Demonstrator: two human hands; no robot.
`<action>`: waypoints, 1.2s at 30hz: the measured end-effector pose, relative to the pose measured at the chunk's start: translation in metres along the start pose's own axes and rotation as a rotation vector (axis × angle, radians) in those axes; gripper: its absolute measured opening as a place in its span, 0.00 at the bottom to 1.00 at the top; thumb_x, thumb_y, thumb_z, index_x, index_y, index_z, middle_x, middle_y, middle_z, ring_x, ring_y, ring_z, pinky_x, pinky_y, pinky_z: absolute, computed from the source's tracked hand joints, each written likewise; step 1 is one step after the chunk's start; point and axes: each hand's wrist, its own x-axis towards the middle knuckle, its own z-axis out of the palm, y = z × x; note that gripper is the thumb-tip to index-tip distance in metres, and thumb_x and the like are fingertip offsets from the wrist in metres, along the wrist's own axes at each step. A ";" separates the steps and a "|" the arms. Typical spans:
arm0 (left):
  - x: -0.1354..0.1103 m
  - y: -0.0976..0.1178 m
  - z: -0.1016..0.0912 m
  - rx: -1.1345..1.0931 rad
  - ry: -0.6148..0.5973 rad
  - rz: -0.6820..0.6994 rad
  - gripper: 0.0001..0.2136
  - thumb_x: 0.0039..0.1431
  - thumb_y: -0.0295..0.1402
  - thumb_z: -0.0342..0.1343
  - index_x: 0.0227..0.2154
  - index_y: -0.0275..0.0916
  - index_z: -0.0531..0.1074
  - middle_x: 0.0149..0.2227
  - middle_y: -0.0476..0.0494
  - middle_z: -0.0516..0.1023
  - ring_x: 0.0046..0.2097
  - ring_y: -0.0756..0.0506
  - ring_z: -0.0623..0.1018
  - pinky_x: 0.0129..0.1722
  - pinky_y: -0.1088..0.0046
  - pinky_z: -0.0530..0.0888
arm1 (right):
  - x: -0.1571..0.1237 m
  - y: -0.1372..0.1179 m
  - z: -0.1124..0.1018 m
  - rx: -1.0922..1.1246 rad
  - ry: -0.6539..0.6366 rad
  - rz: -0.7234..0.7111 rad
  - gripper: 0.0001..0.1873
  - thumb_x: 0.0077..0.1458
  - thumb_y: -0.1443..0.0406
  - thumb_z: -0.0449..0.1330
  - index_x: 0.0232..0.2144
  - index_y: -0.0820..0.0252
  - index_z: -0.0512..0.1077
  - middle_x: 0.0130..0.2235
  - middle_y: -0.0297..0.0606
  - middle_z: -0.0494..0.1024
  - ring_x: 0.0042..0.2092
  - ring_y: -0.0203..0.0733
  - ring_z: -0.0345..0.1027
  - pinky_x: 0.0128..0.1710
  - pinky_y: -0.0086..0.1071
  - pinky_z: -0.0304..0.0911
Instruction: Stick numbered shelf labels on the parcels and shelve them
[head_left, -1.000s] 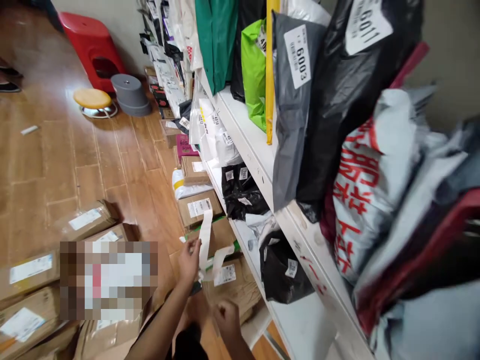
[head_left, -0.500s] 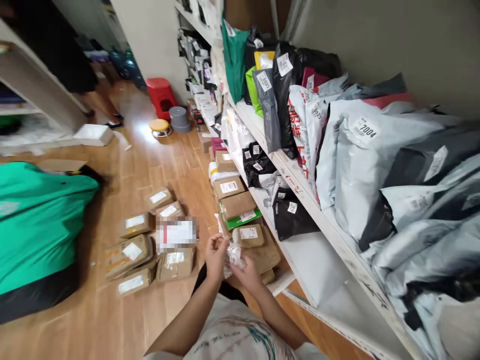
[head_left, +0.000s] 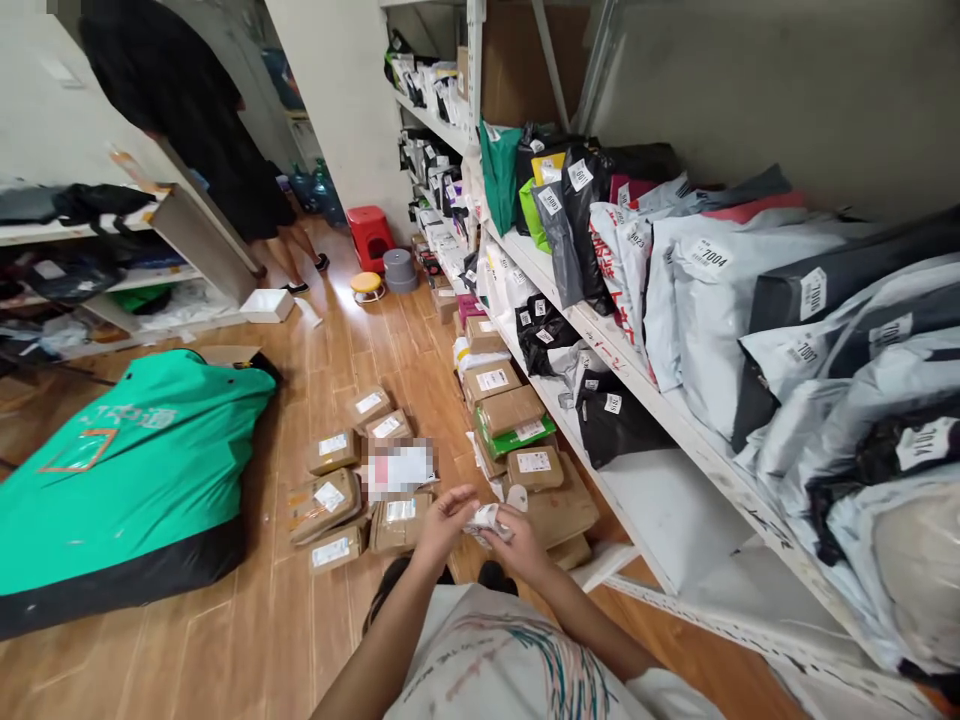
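My left hand and my right hand meet in front of my chest, both closed on a crumpled white paper strip. The strip is bunched into a small wad between the fingertips. Below the hands lie several brown cardboard parcels with white labels on the wooden floor. More boxes are stacked against the foot of the shelf.
A white metal shelf on the right holds grey, black and green mailer bags with number labels. A big green sack lies on the floor at left. A person in black stands at the back near a red stool.
The long white strip that my left hand held up has been crumpled into a wad between both hands. My view has risen and pulled back from the shelf.
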 end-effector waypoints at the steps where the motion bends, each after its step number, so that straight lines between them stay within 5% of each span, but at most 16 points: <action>1: 0.000 0.006 -0.013 0.014 -0.003 0.014 0.24 0.40 0.42 0.70 0.41 0.35 0.77 0.45 0.36 0.80 0.39 0.44 0.79 0.37 0.71 0.73 | 0.004 -0.006 0.010 0.003 0.005 -0.012 0.09 0.58 0.63 0.59 0.39 0.57 0.77 0.38 0.41 0.77 0.40 0.45 0.69 0.40 0.36 0.64; 5: 0.003 0.032 -0.080 0.114 -0.051 0.117 0.21 0.46 0.43 0.67 0.42 0.36 0.78 0.45 0.38 0.80 0.41 0.44 0.78 0.41 0.70 0.73 | 0.031 -0.034 0.063 0.029 0.031 -0.047 0.10 0.58 0.64 0.58 0.42 0.57 0.76 0.41 0.42 0.78 0.42 0.45 0.70 0.43 0.37 0.65; 8: 0.009 0.050 -0.151 0.078 -0.154 0.104 0.22 0.50 0.44 0.64 0.45 0.37 0.76 0.43 0.39 0.80 0.41 0.44 0.78 0.42 0.69 0.73 | 0.063 -0.054 0.124 0.105 0.086 -0.013 0.09 0.55 0.64 0.61 0.39 0.58 0.77 0.39 0.40 0.79 0.41 0.45 0.71 0.42 0.37 0.65; 16: 0.015 0.124 -0.386 0.004 -0.213 0.101 0.26 0.43 0.35 0.69 0.48 0.37 0.71 0.37 0.41 0.81 0.38 0.45 0.79 0.40 0.70 0.74 | 0.152 -0.115 0.369 0.451 0.364 0.285 0.16 0.43 0.60 0.70 0.35 0.61 0.76 0.34 0.38 0.80 0.33 0.42 0.71 0.34 0.33 0.66; 20: 0.007 0.165 -0.474 0.055 -0.185 0.108 0.29 0.42 0.35 0.69 0.50 0.38 0.69 0.36 0.42 0.81 0.38 0.45 0.79 0.40 0.69 0.75 | 0.178 -0.163 0.452 0.527 0.302 0.290 0.24 0.42 0.58 0.71 0.42 0.61 0.74 0.37 0.38 0.80 0.37 0.44 0.73 0.38 0.35 0.69; 24: 0.002 0.178 -0.519 0.020 -0.147 0.064 0.31 0.41 0.38 0.69 0.51 0.38 0.69 0.37 0.42 0.82 0.38 0.44 0.79 0.40 0.69 0.75 | 0.192 -0.186 0.479 0.510 0.323 0.207 0.21 0.47 0.58 0.69 0.43 0.59 0.73 0.41 0.38 0.78 0.42 0.43 0.72 0.44 0.35 0.67; 28: 0.001 0.172 -0.533 0.035 -0.131 0.021 0.33 0.38 0.42 0.70 0.51 0.38 0.72 0.38 0.40 0.82 0.39 0.42 0.80 0.39 0.67 0.76 | 0.200 -0.181 0.484 0.489 0.331 0.191 0.24 0.47 0.58 0.69 0.46 0.58 0.71 0.45 0.41 0.77 0.47 0.44 0.70 0.50 0.38 0.64; 33: 0.007 0.142 -0.548 -0.009 -0.106 -0.074 0.33 0.40 0.42 0.70 0.51 0.38 0.72 0.33 0.43 0.82 0.34 0.44 0.79 0.37 0.68 0.75 | 0.192 -0.157 0.509 0.638 0.190 0.289 0.25 0.47 0.57 0.68 0.46 0.58 0.67 0.37 0.36 0.76 0.38 0.40 0.72 0.41 0.34 0.65; 36: 0.013 0.120 -0.567 0.073 -0.128 -0.151 0.24 0.40 0.43 0.69 0.41 0.36 0.78 0.31 0.44 0.81 0.32 0.45 0.78 0.34 0.71 0.73 | 0.177 -0.148 0.536 0.800 0.177 0.370 0.29 0.45 0.56 0.70 0.47 0.57 0.64 0.34 0.32 0.76 0.34 0.37 0.71 0.37 0.31 0.64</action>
